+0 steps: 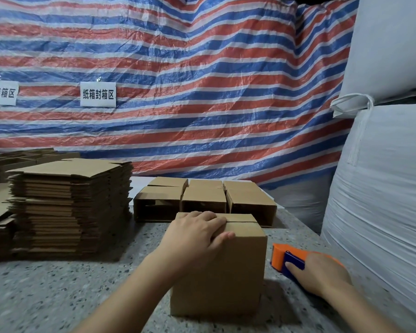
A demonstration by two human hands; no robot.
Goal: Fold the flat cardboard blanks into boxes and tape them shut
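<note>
**Holding the flaps down, reaching for the tape**

Pressing down on the folded box at lower centre of the frame, the left hand lies flat, fingers spread over the two closed top flaps, thumb draped over the near edge. The seam between the flaps shows bare, no tape visible on it yet. Over at lower right, the right hand rests on the orange-and-blue tape dispenser on the speckled table; forefinger laid along it, though whether the other fingers have closed round it I cannot tell. So we look to be at the sealing step. Next calls for lifting the dispenser to the seam while the flaps stay pinned. Flat blanks wait stacked at left; formed boxes sit behind.
</note>
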